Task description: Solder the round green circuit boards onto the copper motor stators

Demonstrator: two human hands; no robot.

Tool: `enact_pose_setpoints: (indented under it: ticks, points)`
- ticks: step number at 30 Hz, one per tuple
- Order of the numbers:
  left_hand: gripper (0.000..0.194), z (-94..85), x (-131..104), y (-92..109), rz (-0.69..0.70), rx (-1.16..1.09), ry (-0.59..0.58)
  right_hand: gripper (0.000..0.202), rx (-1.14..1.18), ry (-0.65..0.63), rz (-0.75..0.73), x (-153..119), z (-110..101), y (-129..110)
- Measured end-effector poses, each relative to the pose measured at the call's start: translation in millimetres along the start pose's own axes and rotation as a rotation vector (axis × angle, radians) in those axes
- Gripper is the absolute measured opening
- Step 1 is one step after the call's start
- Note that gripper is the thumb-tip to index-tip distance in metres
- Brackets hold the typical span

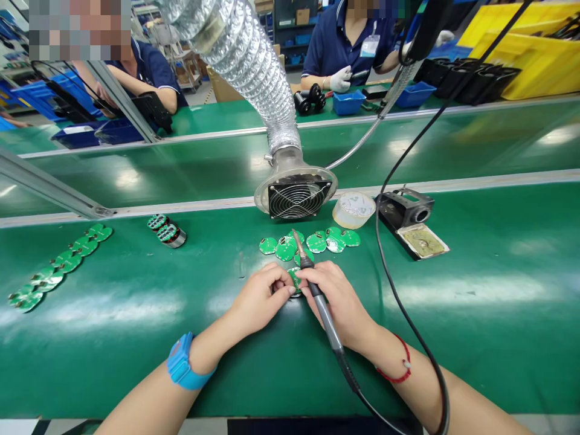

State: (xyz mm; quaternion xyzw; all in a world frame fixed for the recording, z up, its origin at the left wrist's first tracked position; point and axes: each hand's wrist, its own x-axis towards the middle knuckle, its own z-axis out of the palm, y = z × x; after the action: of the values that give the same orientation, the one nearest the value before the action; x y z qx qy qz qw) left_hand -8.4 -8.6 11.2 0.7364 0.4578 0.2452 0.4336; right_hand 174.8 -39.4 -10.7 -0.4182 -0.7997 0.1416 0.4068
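Observation:
A soldering iron (324, 314) lies in my right hand (339, 299), its tip pointing up and away over the green boards. The fingers of that hand are curled round the grip and also reach a round green board (294, 278). My left hand (263, 296) has its thumb and fingers pinched at the left edge of the same board. A dark rim shows under the board, mostly hidden by the fingers. Just beyond lie several loose round green boards (316, 242) in an uneven row.
A fume duct with a fan (299, 199) hangs behind the boards. Right of it are a tape roll (354, 209) and an iron stand (405, 208) with a sponge (423, 240). Motors with boards (172, 235) and a board row (67, 261) lie left. A cable (389, 284) crosses my right forearm. Two people sit opposite.

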Motion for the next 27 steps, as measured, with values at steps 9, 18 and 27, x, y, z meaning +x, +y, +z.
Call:
enact_pose_setpoints:
  ticks: [9,18,27]
  points:
    - [0.018,8.2,-4,1,0.065,0.043,0.050,0.028,-0.323,-0.003,-0.126,1,-4,-12]
    - [0.016,10.7,-6,-2,0.167,0.225,0.067,0.031,0.021,0.146,0.207,-4,-42,-27]
    - [0.018,9.9,-7,-4,0.195,0.239,0.046,0.019,0.045,0.321,0.212,-63,-32,-27]
